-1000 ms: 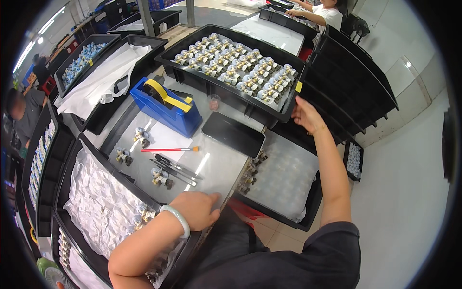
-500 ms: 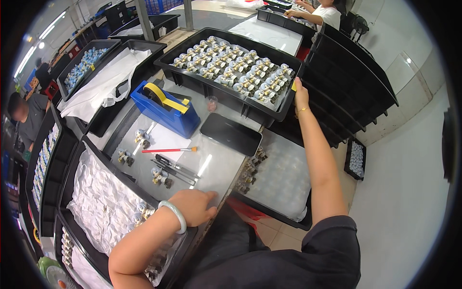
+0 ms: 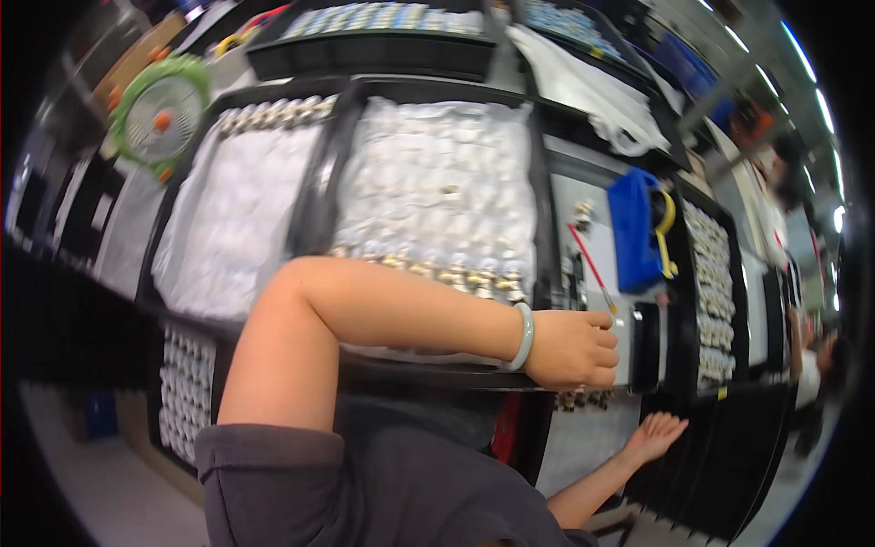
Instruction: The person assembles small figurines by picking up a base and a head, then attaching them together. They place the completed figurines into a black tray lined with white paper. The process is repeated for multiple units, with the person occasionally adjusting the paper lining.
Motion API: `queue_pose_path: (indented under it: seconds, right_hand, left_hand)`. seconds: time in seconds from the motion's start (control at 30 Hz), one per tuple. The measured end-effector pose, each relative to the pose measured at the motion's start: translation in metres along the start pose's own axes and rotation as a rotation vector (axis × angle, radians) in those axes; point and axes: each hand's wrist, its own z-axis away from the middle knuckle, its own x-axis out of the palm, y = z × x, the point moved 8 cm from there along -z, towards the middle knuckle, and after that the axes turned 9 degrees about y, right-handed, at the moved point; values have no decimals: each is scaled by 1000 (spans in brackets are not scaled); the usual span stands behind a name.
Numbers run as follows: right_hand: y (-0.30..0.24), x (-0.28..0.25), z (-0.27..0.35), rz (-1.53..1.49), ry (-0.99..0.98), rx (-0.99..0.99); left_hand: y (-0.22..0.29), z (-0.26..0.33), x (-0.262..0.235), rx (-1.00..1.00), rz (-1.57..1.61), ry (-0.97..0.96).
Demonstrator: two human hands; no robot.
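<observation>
My left hand (image 3: 572, 350), with a pale green bangle (image 3: 523, 336) at the wrist, is at the near edge of the worktable. Its fingers curl downward, and what they hold, if anything, is hidden. Just beyond it lie a red-handled brush (image 3: 592, 261) and dark pen-like tools (image 3: 575, 281); a black phone (image 3: 645, 342) is to its right. My right hand (image 3: 657, 437) is lower right, fingers stretched out, holding nothing visible, near black stacked trays (image 3: 720, 451). A small figurine (image 3: 583, 214) stands beside the blue tape dispenser (image 3: 635, 232).
Black trays with white lining (image 3: 433, 173) spread across the middle and left, some holding rows of figurines (image 3: 278, 114). A filled tray (image 3: 714, 283) is at the right. A green fan (image 3: 162, 118) stands far left. Another person (image 3: 809, 369) is at the far right.
My view has swung left, bringing the lined trays and fan into the middle. My right hand has let go of the filled tray's edge. My left fingers, spread before, are now curled.
</observation>
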Motion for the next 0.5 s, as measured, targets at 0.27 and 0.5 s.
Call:
queue_pose_path:
  seconds: [0.27,0.5]
  right_hand:
    - [-2,140,22,-51,-508,-36]
    - [48,225,48,-117,-763,174]
  left_hand:
    - [-79,153,-131,-1040,-427,-530]
    - [-38,200,-145,-1115,-613,-509]
